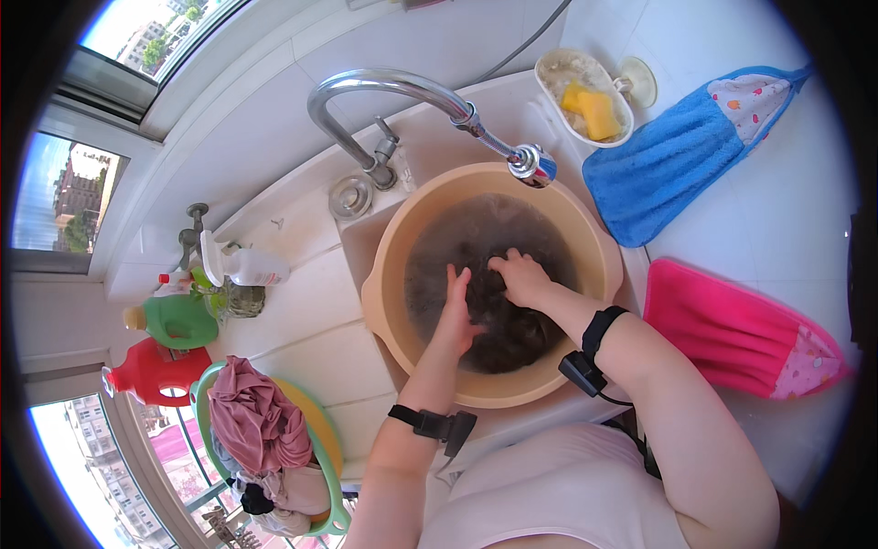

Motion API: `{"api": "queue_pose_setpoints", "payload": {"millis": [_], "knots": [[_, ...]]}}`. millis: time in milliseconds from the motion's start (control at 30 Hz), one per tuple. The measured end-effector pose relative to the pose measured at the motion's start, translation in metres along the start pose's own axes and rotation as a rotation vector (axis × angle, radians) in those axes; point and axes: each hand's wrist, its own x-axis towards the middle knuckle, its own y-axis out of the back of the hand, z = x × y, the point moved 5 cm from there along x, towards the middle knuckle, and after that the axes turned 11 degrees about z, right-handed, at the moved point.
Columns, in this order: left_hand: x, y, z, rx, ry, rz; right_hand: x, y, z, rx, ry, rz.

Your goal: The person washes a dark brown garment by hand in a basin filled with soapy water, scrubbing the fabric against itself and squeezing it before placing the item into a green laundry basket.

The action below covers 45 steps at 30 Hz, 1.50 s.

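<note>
A peach plastic basin [494, 396] sits in the sink, holding murky dark water [435, 254]. Dark wet fabric [511, 343] lies in that water, partly submerged, so its shape is unclear. My left hand [454, 312] is over the left part of the fabric, thumb and fingers spread, some fingertips at the wet surface. Across from it, my right hand [527, 280] points down with bent fingers touching the dark fabric or water. Whether those fingers pinch the fabric is hidden. Above the basin's far rim hangs the spray head [534, 167] of a chrome gooseneck faucet [391, 77].
Left of the sink are a green-and-yellow basket [334, 491] of clothes, a red jug [154, 374], a green bottle [180, 321] and a white spray bottle [254, 266]. A holder with yellow sponges [595, 113], a blue towel [658, 165] and a pink towel [720, 329] hang at right.
</note>
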Motion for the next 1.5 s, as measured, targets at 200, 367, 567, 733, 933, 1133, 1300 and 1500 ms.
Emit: {"api": "queue_pose_setpoints", "payload": {"millis": [200,367,567,733,933,1133,1300,1500], "knots": [[-0.002,0.008,0.017,-0.472,-0.005,-0.142,-0.036,0.085,-0.08,0.516,0.326,0.33],[0.016,0.035,0.011,-0.831,-0.194,-0.687,-0.079,0.094,-0.123,0.46,0.662,0.428],[0.019,0.038,-0.006,-0.845,-0.21,-0.667,-0.07,0.065,-0.13,0.323,0.614,0.494],[0.019,0.034,-0.01,-0.791,-0.171,-0.436,-0.042,0.056,-0.124,0.351,0.544,0.568],[0.013,0.019,-0.006,-0.472,-0.04,-0.067,-0.009,0.054,-0.087,0.379,0.244,0.42],[0.002,0.005,0.013,-0.372,-0.078,-0.103,0.01,0.056,0.021,0.345,-0.295,0.413],[0.009,0.027,0.012,-0.429,-0.092,0.035,-0.026,0.081,0.013,-0.138,0.005,0.535],[-0.01,0.028,0.019,-0.423,-0.154,0.13,-0.059,0.054,-0.03,-0.103,0.57,-0.063]]}}
